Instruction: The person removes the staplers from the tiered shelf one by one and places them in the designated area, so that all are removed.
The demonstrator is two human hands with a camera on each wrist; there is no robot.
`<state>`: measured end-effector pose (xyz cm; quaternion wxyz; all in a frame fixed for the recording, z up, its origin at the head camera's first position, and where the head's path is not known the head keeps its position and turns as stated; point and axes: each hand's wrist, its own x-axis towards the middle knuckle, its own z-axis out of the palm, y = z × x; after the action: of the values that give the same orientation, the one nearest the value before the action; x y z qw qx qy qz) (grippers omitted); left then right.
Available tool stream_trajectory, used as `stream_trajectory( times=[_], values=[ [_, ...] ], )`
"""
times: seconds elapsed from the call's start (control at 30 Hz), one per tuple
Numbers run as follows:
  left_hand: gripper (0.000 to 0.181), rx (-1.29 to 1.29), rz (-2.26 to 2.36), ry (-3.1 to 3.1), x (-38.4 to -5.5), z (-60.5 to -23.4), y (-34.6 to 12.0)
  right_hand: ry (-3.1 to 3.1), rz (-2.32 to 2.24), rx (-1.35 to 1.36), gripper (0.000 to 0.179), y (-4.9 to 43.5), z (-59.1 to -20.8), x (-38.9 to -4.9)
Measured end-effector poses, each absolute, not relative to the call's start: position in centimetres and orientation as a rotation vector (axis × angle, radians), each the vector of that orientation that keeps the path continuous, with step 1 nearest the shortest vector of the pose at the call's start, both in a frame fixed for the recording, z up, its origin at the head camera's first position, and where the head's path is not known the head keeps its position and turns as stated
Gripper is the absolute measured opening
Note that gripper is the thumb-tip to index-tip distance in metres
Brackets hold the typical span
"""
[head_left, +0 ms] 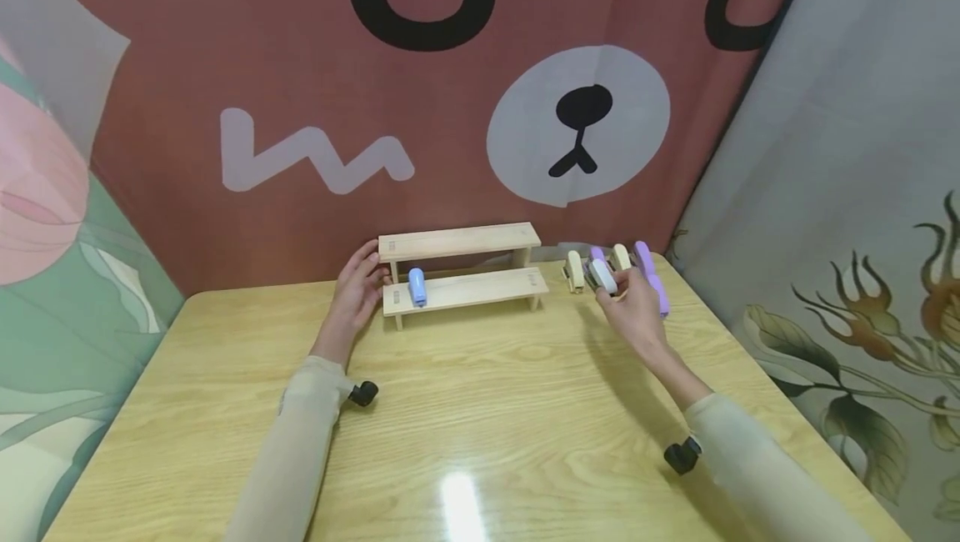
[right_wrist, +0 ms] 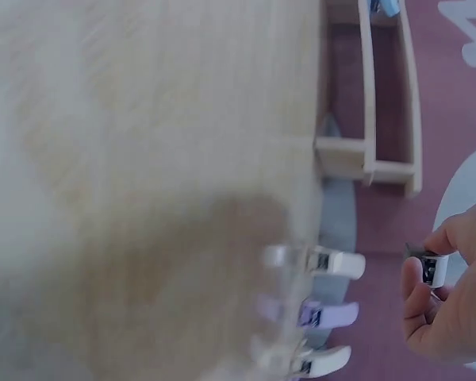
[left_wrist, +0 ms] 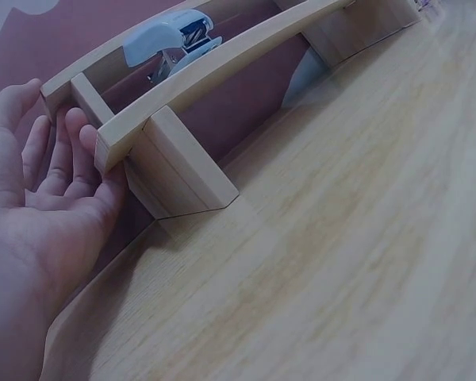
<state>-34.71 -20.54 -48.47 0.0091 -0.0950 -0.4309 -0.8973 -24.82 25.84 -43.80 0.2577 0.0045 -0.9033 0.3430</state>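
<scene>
A two-tier wooden shelf [head_left: 480,288] stands at the back of the table, a light-blue stapler [head_left: 417,286] lying across the left of its lower board. At the shelf's left end my left hand [head_left: 357,285] rests its loosely bent fingers against the board ends and upright, as the left wrist view shows. My right hand [head_left: 636,313] pinches a small white stapler [head_left: 603,276] between thumb and fingers, above the table right of the shelf. Close by stand a cream stapler [head_left: 574,272], a second cream stapler [head_left: 621,257] and a purple stapler [right_wrist: 333,315].
More purple pieces [head_left: 658,295] lie at the table's right edge, partly behind my right hand. Behind the shelf hangs a brown curtain [head_left: 300,225] with a bear face. A flowered pale curtain [head_left: 825,217] borders the right side. The wooden tabletop [head_left: 480,409] extends toward me.
</scene>
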Motion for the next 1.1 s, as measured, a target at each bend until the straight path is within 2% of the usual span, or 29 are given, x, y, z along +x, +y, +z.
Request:
stream_trajectory(
  times=[0.23,0.37,0.6,1.1],
  values=[
    [0.042,-0.300,-2.811,-1.338,-34.5,-48.6,-20.6,-2.465,0.929,-0.033,0.027,28.2,-45.6,-25.2],
    [0.047,-0.291,-2.807,-1.341,-34.5,-48.6,-20.6,-2.497,0.954,-0.069,0.025,29.1,-46.1,-25.6],
    [0.049,-0.290,-2.791,-1.369,-34.5,-48.5,-20.7,-2.574,0.959,-0.143,0.029,30.2,-46.4,-26.3],
    [0.048,-0.296,-2.785,-1.368,-34.6,-48.5,-20.6,-2.637,0.855,-0.156,0.027,31.2,-46.9,-27.1]
  ],
)
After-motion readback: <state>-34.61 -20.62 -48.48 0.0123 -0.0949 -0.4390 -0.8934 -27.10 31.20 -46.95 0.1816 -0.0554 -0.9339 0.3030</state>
